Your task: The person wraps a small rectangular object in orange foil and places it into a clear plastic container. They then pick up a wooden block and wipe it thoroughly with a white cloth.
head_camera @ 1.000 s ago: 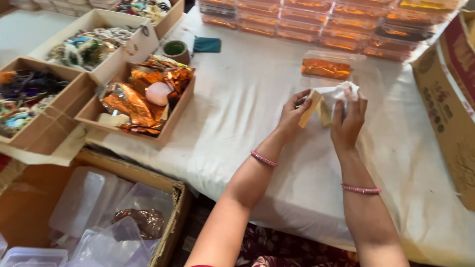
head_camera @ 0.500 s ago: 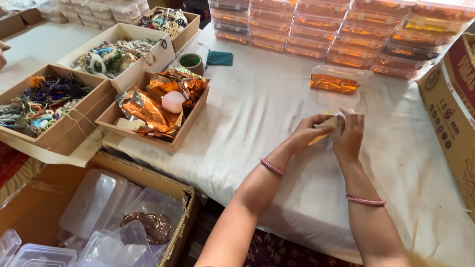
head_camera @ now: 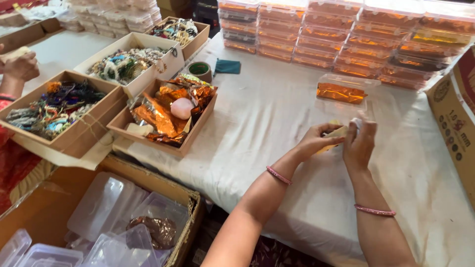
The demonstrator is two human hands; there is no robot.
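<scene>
Over the white cloth of the table, my left hand and my right hand meet, both gripping a small pale yellow packet with a bit of white wrapping at its top. Each wrist wears a pink bangle. Just beyond my hands lies an open clear plastic box holding an orange foil packet. To the left, a cardboard tray holds more orange foil wrappers and a pink oval piece.
Stacks of filled clear boxes line the table's back. Cardboard trays of mixed beads and trinkets stand at left, with another person's hand beyond. A printed carton is at right; a floor box of plastic lids lies below.
My hands have drawn closer together around the packet, folding it smaller. The view has shifted, bringing the left trays and another person's hand into sight.
</scene>
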